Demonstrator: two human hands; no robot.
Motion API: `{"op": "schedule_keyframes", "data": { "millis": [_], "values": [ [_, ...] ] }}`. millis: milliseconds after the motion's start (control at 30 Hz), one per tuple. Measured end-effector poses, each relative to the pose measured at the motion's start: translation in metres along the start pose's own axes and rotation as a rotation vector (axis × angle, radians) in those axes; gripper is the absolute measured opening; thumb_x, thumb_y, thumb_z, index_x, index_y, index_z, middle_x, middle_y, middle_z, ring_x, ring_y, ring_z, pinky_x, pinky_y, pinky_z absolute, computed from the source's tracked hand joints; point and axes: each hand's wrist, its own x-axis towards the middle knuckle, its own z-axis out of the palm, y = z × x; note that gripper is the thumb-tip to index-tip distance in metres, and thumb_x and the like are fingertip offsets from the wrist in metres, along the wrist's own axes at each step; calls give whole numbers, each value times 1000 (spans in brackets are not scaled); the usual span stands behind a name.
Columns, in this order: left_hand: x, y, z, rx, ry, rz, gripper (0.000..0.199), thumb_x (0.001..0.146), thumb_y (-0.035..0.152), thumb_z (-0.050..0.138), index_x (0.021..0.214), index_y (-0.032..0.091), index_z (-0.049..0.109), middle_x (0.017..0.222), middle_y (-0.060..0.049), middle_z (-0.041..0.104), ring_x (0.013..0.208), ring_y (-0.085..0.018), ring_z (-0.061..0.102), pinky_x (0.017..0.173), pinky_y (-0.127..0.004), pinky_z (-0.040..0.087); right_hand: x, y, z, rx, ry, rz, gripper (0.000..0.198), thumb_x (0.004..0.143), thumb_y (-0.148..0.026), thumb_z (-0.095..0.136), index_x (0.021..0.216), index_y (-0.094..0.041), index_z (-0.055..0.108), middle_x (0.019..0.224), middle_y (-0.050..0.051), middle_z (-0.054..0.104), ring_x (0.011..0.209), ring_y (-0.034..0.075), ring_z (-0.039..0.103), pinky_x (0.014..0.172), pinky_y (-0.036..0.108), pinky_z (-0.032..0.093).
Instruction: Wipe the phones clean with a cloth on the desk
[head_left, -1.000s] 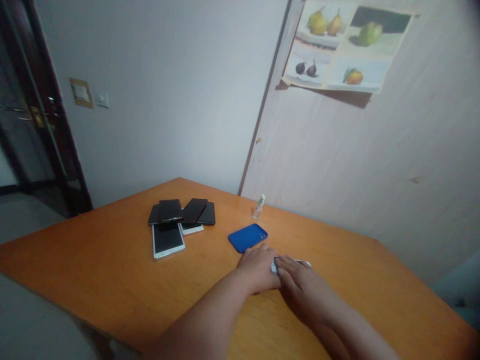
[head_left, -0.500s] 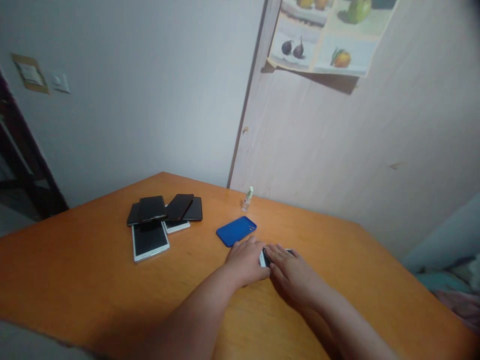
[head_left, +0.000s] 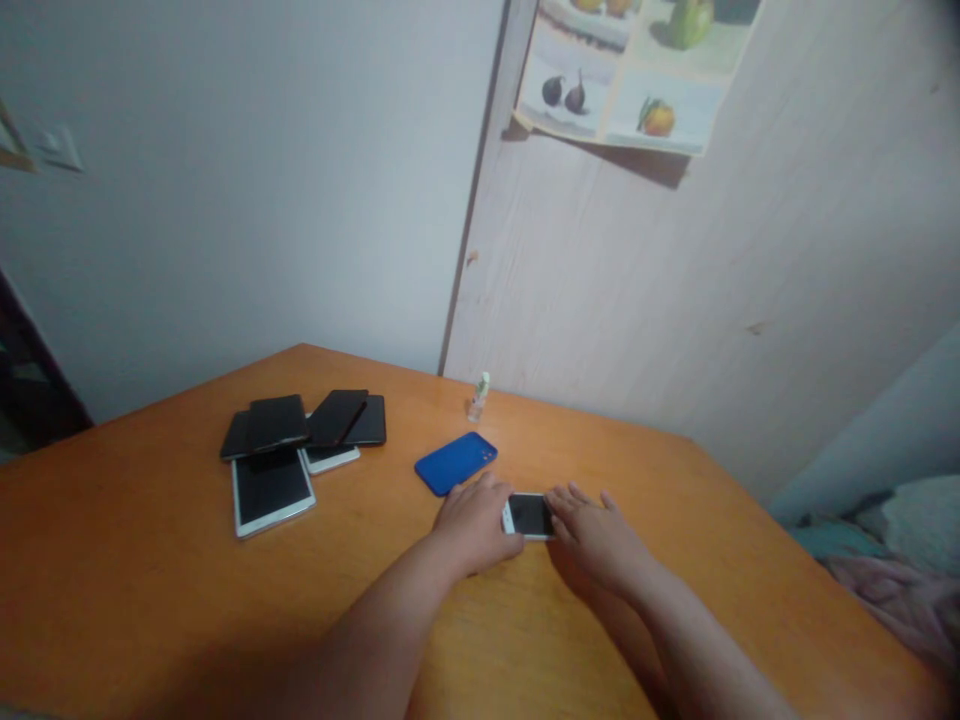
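Observation:
A white smartphone with a dark screen lies face up on the wooden table. My left hand is closed around its left end, thumb along the near edge and fingers on the far side. Over the right end rests my right hand, its fingers stretched out flat and covering that end. No object shows under those fingers. Just beyond my left hand lies a blue phone case, its camera cutout at the right end.
Behind the case stands a small clear bottle. On the left, a white tablet lies partly under several dark devices. The table meets the wall at the back, and bedding shows beyond its right edge.
My right hand has slid right along the phone, so more of the screen shows. My left hand keeps its hold. The whole view has shifted slightly, moving things left.

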Motion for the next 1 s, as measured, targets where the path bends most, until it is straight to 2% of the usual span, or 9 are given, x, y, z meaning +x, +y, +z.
{"op": "schedule_keyframes", "data": {
  "millis": [67, 233, 333, 400, 467, 667, 733, 900, 1000],
  "values": [
    [0, 0, 1, 2, -1, 1, 40, 72, 48, 66, 107, 28, 63, 112, -6, 63, 105, -28, 62, 85, -40, 48, -2, -4, 1, -15, 21, 24, 46, 98, -29, 35, 140, -18, 53, 151, 15, 48, 144, 33, 35, 114, 64, 20],
    [-1, 0, 0, -5, 9, 17, 43, 75, 53, 64, 111, 30, 62, 112, -6, 63, 106, -29, 61, 86, -41, 48, -6, -18, 2, 104, -4, -213, 51, 101, -35, 31, 150, -22, 42, 158, 9, 38, 148, 27, 29, 119, 54, 19],
    [0, 1, 0, 5, 2, 4, 40, 74, 49, 65, 109, 30, 62, 111, -5, 63, 103, -27, 62, 84, -39, 47, -1, -8, 3, 97, -6, -115, 50, 102, -34, 30, 149, -25, 44, 158, 8, 39, 148, 30, 27, 118, 59, 18],
    [0, 1, 0, 15, -5, -11, 39, 72, 46, 66, 107, 29, 61, 111, -5, 63, 103, -27, 62, 82, -38, 47, 3, -1, 5, 60, 15, 0, 50, 101, -33, 30, 147, -22, 47, 156, 9, 41, 148, 32, 27, 116, 63, 16],
    [0, 2, -1, 21, -7, -20, 41, 72, 45, 67, 108, 28, 61, 112, -6, 63, 104, -28, 62, 83, -38, 47, 4, -1, 7, 47, 32, 46, 51, 102, -35, 29, 146, -20, 47, 156, 11, 41, 148, 33, 26, 116, 65, 15],
    [-1, 4, -2, -6, 10, -8, 46, 78, 46, 61, 120, 28, 55, 119, -7, 63, 111, -28, 60, 87, -39, 48, -3, -23, 2, 151, -28, -186, 54, 104, -43, 25, 155, -25, 33, 161, 8, 31, 151, 27, 21, 119, 59, 15],
    [-1, 4, -3, 4, -7, -18, 49, 77, 47, 63, 121, 28, 55, 122, -8, 63, 114, -29, 59, 90, -40, 48, -2, -18, 1, 135, -24, -147, 53, 104, -42, 25, 154, -26, 36, 161, 8, 33, 150, 28, 22, 118, 61, 14],
    [-1, 5, -5, 21, -13, -29, 54, 75, 44, 67, 124, 27, 56, 129, -9, 60, 119, -29, 58, 95, -41, 46, 0, 0, 5, 17, 69, 103, 51, 103, -39, 27, 145, -19, 48, 155, 14, 42, 148, 34, 26, 114, 69, 11],
    [0, 4, -6, 16, -26, -17, 52, 76, 47, 67, 123, 28, 57, 124, -8, 62, 114, -29, 60, 91, -40, 47, -6, -11, 4, 50, 48, -3, 52, 102, -38, 30, 148, -17, 44, 156, 15, 40, 148, 33, 26, 116, 66, 12]
  ]
}}
